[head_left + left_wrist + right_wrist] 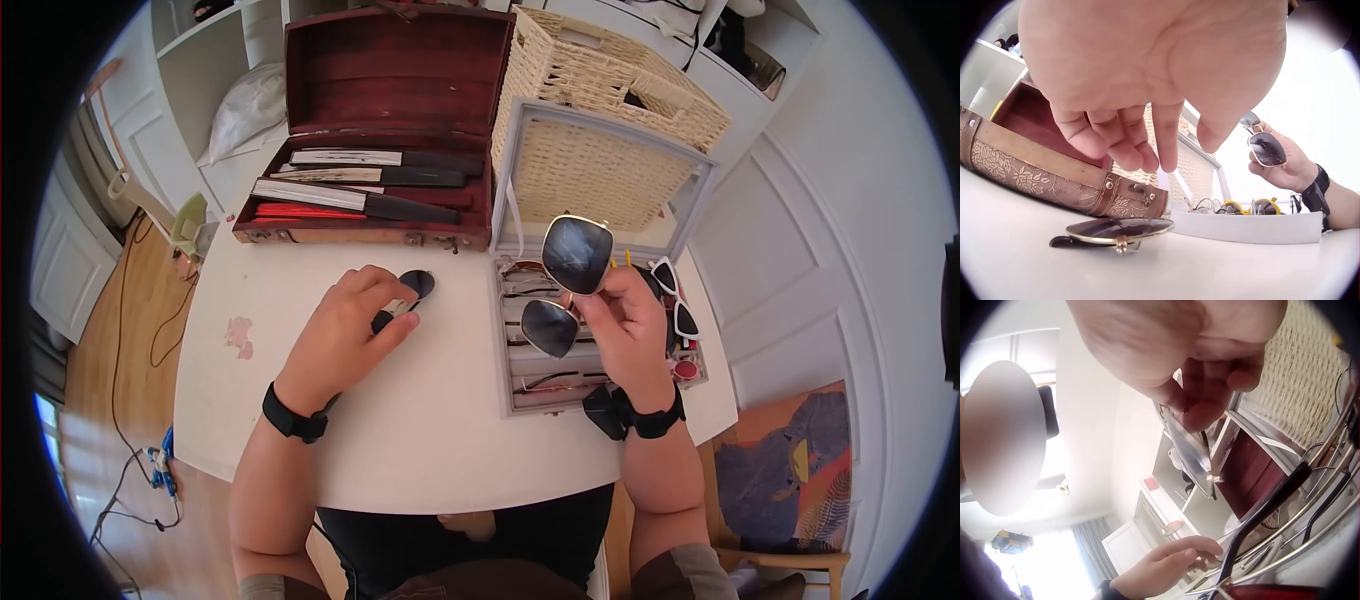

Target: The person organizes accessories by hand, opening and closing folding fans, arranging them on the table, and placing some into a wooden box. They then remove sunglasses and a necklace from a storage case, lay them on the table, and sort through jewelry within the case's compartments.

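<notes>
My right hand (632, 325) pinches a pair of sunglasses (578, 255) with dark lenses and a thin gold frame, held up over an open grey glasses case (508, 390). Their lenses face me, one above the other. A second pair of gold-rimmed dark sunglasses (1119, 230) lies on the white table (450, 440). Over that pair hovers my left hand (345, 325), palm down; in the left wrist view its fingers (1166, 140) hang loosely above the lenses with a gap between. Several glasses lie in the case's rows, with white-framed sunglasses (684, 318) at its right side.
A dark red chest (400, 65) stands open at the back left, holding several long black-and-white folded items (340, 192). Behind the case's raised clear lid (508, 165) is a woven basket (520, 80). Cables (118, 330) run along the floor at left.
</notes>
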The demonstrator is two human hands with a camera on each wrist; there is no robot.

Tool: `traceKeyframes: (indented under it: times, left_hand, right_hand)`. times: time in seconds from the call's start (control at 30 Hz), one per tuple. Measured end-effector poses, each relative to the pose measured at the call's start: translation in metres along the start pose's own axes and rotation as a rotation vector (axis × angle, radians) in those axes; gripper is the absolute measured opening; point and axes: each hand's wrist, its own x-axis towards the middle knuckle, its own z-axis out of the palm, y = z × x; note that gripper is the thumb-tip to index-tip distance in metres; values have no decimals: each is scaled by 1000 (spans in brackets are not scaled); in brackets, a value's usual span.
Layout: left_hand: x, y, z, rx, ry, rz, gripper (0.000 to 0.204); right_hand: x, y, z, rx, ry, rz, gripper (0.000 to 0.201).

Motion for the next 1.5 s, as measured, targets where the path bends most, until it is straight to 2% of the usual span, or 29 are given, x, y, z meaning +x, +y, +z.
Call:
traceKeyframes:
  times: [0.13,0.2,0.4,0.47,0.53,0.6,0.73,0.93,1.07,1.13,1.2,1.23,1.33,1.4,1.5]
  left_hand:
    - [2,4,-1,-57,43,-31,19]
    - [2,6,-2,-54,74,-13,18]
    - [0,20,-1,-166,45,27,18]
    - [-1,23,3,-167,5,229,20]
    - [-2,27,6,-167,-48,252,24]
    - [-3,28,10,-193,-100,350,27]
    - [-2,30,10,-273,-275,352,38]
    - [-4,31,5,-347,-350,259,43]
    - [-4,39,9,-384,-272,272,42]
    - [-6,39,12,-482,-235,157,40]
    - [-7,35,15,-445,-238,120,38]
    - [-6,34,16,-411,-239,85,37]
    - [-5,35,14,-403,-231,80,36]
    - [-5,35,12,-372,-216,85,35]
    - [-6,34,15,-401,-207,79,34]
  right_hand:
    - [1,-5,4,97,-50,-31,14]
    - [3,-11,3,-150,-172,-116,17]
    - [0,-17,17,-130,-276,-91,18]
    - [-1,-15,19,-130,-308,-81,16]
    - [-1,-23,25,-183,-421,-70,14]
    - [-2,-23,31,-193,-436,-66,15]
    - [0,-23,36,-198,-483,-23,17]
    - [1,-17,40,-229,-571,-53,30]
    - [0,-19,40,-285,-575,-83,41]
    - [0,-18,39,-303,-579,-71,44]
    - [1,-13,37,-435,-562,-206,47]
    - [2,-13,36,-435,-560,-205,47]
    - [3,-13,35,-475,-610,-190,52]
    - [3,-11,35,-477,-555,-251,52]
    - [3,-13,34,-471,-557,-228,51]
